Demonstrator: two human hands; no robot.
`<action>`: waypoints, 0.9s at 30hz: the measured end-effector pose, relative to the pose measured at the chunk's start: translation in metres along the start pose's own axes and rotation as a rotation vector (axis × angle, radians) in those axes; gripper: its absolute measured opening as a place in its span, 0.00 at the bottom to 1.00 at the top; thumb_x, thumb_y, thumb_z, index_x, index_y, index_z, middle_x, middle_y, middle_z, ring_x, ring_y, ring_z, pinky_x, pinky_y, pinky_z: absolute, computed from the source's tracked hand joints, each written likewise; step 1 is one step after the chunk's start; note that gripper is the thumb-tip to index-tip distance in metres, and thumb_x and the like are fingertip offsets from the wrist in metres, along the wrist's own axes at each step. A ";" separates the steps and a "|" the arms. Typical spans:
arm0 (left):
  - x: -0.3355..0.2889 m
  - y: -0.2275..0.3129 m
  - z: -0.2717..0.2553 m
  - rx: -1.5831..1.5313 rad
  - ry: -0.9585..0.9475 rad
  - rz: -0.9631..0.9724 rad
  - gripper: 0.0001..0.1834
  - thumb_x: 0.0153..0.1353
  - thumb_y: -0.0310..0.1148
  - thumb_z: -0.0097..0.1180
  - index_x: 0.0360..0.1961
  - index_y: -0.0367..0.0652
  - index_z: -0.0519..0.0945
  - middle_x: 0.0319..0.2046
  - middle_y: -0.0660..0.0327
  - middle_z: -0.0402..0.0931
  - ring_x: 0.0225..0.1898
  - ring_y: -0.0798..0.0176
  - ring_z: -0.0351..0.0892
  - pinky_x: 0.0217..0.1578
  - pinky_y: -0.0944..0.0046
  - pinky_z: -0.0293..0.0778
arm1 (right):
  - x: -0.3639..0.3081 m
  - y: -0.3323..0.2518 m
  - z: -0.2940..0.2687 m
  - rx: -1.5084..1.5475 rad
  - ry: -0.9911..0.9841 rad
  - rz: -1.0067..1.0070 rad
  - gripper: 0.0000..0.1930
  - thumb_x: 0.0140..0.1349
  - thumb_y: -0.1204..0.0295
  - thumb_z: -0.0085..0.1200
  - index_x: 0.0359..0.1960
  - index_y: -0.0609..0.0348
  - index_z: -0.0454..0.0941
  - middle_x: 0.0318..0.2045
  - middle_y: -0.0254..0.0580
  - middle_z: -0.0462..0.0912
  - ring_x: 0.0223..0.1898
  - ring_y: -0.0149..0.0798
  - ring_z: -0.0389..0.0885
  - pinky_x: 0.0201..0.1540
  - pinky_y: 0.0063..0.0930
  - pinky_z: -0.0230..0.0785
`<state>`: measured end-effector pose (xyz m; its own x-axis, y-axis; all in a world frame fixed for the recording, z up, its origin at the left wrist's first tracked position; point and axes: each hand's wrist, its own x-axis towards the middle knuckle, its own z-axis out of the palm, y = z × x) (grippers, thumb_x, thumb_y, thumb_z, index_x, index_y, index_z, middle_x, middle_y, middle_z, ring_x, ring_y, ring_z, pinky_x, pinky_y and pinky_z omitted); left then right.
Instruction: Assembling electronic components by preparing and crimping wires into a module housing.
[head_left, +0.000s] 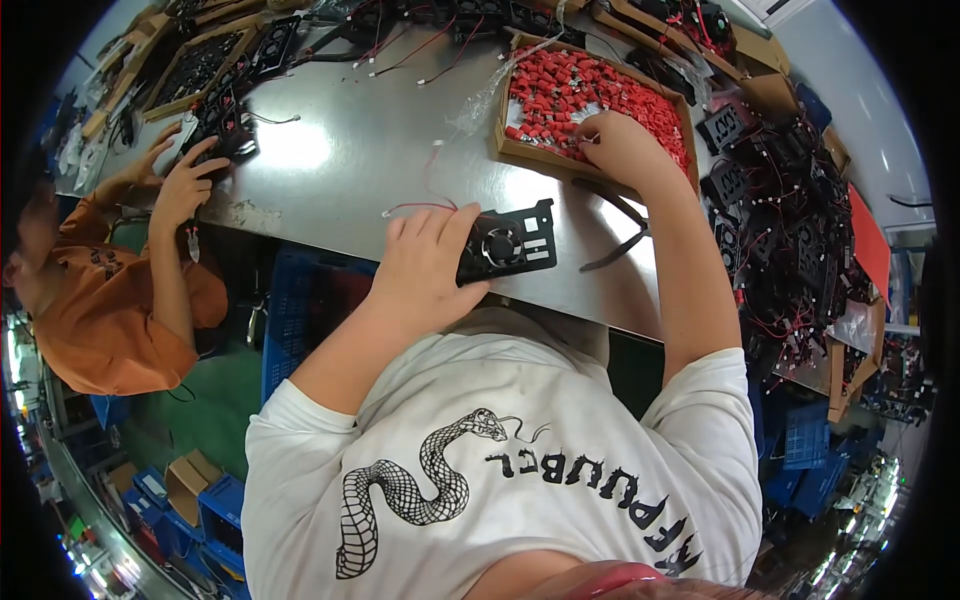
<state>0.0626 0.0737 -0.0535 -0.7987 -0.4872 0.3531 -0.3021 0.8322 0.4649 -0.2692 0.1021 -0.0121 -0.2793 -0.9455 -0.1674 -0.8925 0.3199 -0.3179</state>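
My left hand (425,260) grips the left end of a black plastic bracket with a small fan (505,240), thumb along its near edge. The bracket lies at the table's front edge, and thin red and dark wires (430,203) run out past my fingers to white plugs. My right hand (622,148) reaches into a shallow cardboard tray (540,158) full of small red parts (570,85). Its fingertips are pinched together among the parts; what they hold is too small to name. Black-handled pliers (625,215) lie on the table below my right forearm.
A co-worker in an orange shirt (120,320) handles a black fan part (230,135) at the left. Heaps of black fan brackets with wires (790,220) crowd the right side. Clear plastic wrap (480,105) lies beside the tray. A blue crate (285,310) stands below the metal table (340,185).
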 end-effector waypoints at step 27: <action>0.013 -0.007 0.022 -0.012 0.024 0.161 0.47 0.47 0.68 0.68 0.56 0.38 0.77 0.38 0.54 0.78 0.41 0.48 0.78 0.47 0.50 0.72 | -0.141 -0.058 0.116 1.031 0.308 0.189 0.17 0.57 0.88 0.61 0.37 0.58 0.65 0.41 0.41 0.83 0.39 0.27 0.80 0.40 0.20 0.74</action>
<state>0.0429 0.0677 -0.0704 -0.8233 -0.3545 0.4433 -0.1651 0.8968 0.4104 -0.1373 0.2241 -0.0780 -0.5855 -0.8045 -0.1002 -0.1402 0.2222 -0.9649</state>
